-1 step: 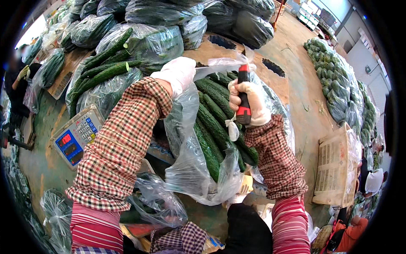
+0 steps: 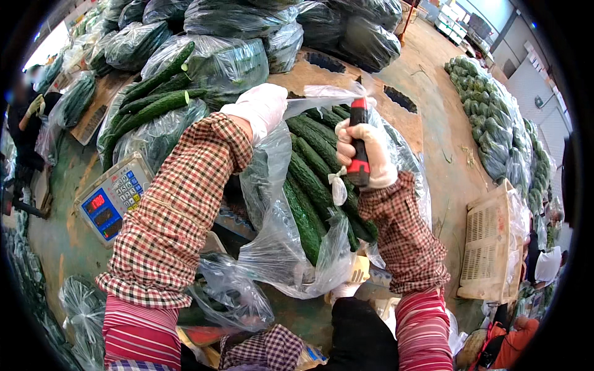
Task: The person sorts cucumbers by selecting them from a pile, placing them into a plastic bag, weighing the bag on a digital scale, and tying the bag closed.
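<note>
My left hand (image 2: 261,111), in a white glove, is closed on the gathered edge of a clear plastic bag (image 2: 272,247). The bag lies open around several long green cucumbers (image 2: 312,185). In my gloved right hand (image 2: 375,151) is a red-and-black utility knife (image 2: 358,114), held upright by its handle with the tip pointing away from me. A twisted strip of plastic film stretches from my left hand to near the knife's upper end. A small tied knot of plastic (image 2: 338,188) hangs below my right fingers, over the cucumbers.
A digital scale display (image 2: 114,199) stands left of my forearm, near loose cucumbers (image 2: 151,108) on a filled bag. More bagged cucumbers (image 2: 238,18) are piled beyond. A cream plastic crate (image 2: 489,241) and stacked green produce (image 2: 482,117) are at right. Another person (image 2: 28,123) is far left.
My right hand and the utility knife have shifted slightly toward me. The left hand keeps its grip on the bag's edge.
</note>
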Action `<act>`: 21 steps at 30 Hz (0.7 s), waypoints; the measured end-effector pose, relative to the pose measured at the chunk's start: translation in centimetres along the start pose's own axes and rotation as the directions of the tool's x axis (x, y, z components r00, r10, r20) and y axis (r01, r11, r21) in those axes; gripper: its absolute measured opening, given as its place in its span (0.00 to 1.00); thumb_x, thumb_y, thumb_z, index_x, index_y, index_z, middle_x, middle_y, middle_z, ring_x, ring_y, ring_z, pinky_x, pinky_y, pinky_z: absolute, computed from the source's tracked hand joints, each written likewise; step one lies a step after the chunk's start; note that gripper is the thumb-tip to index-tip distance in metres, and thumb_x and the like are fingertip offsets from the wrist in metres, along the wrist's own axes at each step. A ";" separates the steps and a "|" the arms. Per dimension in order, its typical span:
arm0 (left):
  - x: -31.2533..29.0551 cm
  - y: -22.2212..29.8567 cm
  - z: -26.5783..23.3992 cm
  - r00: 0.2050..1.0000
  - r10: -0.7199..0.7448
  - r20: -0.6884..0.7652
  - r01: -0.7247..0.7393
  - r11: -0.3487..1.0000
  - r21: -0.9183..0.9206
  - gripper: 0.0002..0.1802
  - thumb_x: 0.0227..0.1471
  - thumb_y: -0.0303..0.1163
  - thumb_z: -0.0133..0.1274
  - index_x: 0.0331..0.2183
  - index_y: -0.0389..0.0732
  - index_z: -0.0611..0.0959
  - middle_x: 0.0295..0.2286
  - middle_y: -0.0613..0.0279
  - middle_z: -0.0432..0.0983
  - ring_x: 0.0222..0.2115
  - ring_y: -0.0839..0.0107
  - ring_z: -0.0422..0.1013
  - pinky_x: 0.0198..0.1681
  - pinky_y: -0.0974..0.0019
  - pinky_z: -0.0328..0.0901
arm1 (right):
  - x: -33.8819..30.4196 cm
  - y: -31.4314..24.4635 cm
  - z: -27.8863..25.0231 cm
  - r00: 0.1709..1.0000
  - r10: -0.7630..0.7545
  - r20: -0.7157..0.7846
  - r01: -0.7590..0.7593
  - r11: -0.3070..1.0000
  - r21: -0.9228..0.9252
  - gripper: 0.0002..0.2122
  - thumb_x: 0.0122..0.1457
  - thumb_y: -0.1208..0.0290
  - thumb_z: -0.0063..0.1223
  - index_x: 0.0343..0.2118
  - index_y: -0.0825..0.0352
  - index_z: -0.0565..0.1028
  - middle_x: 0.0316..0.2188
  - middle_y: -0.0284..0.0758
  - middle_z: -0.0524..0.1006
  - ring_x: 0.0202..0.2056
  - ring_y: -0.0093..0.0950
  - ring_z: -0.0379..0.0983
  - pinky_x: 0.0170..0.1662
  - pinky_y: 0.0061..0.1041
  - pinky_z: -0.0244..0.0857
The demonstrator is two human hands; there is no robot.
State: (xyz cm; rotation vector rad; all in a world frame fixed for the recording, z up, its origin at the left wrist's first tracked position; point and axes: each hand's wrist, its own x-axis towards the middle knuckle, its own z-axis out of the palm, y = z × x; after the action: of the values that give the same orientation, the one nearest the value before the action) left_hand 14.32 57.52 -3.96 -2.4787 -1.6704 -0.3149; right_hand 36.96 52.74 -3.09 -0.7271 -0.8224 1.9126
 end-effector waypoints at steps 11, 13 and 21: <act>-11.7 -10.5 4.2 0.829 -0.531 0.174 0.558 0.806 -0.198 0.09 0.42 0.31 0.48 0.24 0.36 0.80 0.23 0.47 0.74 0.26 0.54 0.71 0.34 0.60 0.66 | -18.9 -10.3 -14.7 0.715 -0.474 -0.514 0.486 0.866 -0.121 0.06 0.45 0.76 0.47 0.27 0.65 0.65 0.14 0.23 0.58 0.13 0.14 0.54 0.16 0.12 0.52; -13.1 -8.7 7.0 0.784 -0.586 0.205 0.619 0.765 -0.179 0.09 0.39 0.32 0.53 0.24 0.36 0.80 0.25 0.47 0.75 0.31 0.54 0.72 0.37 0.62 0.65 | -18.3 -8.7 -15.1 0.702 -0.418 -0.577 0.099 0.859 -0.502 0.11 0.44 0.76 0.49 0.33 0.66 0.67 0.22 0.29 0.66 0.19 0.16 0.64 0.22 0.14 0.60; -11.2 1.0 -1.6 0.863 -0.082 -0.499 0.002 0.987 -0.160 0.23 0.35 0.22 0.48 0.40 0.38 0.74 0.36 0.54 0.71 0.40 0.56 0.66 0.46 0.59 0.59 | -4.3 -1.5 -2.2 0.951 0.024 0.308 0.275 -0.520 -0.809 0.24 0.49 0.82 0.41 0.51 0.57 0.59 0.41 0.42 0.70 0.33 0.43 0.72 0.36 0.34 0.67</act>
State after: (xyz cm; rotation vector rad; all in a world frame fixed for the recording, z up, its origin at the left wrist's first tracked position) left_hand 10.98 46.71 -5.17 -2.1830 -1.5146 -1.0363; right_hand 41.14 50.00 -2.59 -1.2915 -2.7799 0.1627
